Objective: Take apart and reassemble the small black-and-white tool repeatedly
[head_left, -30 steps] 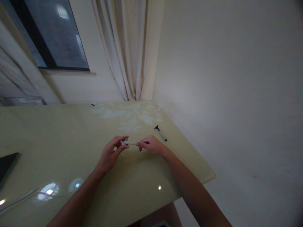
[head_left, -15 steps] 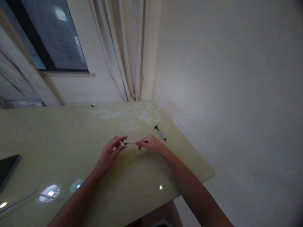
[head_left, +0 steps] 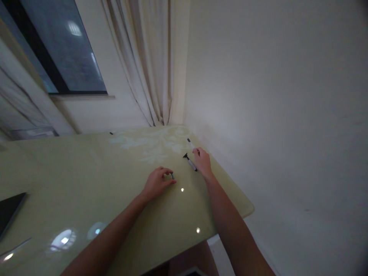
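Near the middle of the table, my left hand (head_left: 157,181) pinches a small bluish-dark piece (head_left: 173,176) between thumb and fingers. Farther right, my right hand (head_left: 202,160) is closed on a slim pale handle (head_left: 191,144) with a dark tip pointing to the back left. A razor with a black head and grey handle (head_left: 191,164) lies on the table between the two hands, just left of my right hand.
The glossy pale-green table (head_left: 86,172) meets the wall at the right. A dark flat object (head_left: 11,211) lies at the left edge, a thin strip (head_left: 17,246) below it. A small black bit (head_left: 111,133) sits at the back, near the curtain (head_left: 156,76).
My hands have come apart. My right hand has moved back and right with the pale handle, beyond the razor; my left hand has shifted right, still holding the small piece.
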A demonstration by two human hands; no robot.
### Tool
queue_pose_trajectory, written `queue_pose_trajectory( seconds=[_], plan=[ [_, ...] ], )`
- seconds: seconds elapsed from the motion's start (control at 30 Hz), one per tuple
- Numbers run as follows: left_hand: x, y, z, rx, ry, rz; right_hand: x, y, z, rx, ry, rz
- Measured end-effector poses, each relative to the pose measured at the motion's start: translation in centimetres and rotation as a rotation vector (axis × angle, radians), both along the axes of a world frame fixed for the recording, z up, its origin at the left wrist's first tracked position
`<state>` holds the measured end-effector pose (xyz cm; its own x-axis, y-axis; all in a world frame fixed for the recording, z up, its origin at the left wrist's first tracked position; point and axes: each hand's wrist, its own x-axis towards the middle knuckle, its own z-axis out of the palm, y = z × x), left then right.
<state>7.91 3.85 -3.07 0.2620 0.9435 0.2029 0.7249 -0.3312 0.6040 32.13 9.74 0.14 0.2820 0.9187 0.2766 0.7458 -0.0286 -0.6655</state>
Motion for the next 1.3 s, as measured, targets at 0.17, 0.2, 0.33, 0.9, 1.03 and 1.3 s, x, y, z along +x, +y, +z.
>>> queue_pose_trajectory(
  seconds=[0.17,0.2,0.33,0.9,1.03,1.3],
  plan=[
    [4.6,2.7,0.1,0.005,0.109,0.147,0.7,-0.9,0.6,-0.157,-0.175,-0.118],
    [5.1,3.1,0.0,0.011,0.121,0.171,0.8,-1.0,0.6,-0.184,-0.186,-0.13],
    [5.5,3.7,-0.5,0.017,0.157,0.2,1.2,-0.8,0.0,-0.219,-0.213,-0.163],
    [5.1,3.4,-0.3,0.045,0.171,0.179,1.9,-0.4,-1.1,-0.222,-0.279,-0.182],
    [4.8,3.6,-0.6,0.04,0.142,0.175,1.7,-0.3,-0.7,-0.161,-0.272,-0.183],
    [3.2,3.7,-0.8,0.052,0.018,0.051,-0.4,-0.7,-0.5,-0.112,-0.29,-0.053]
  ],
)
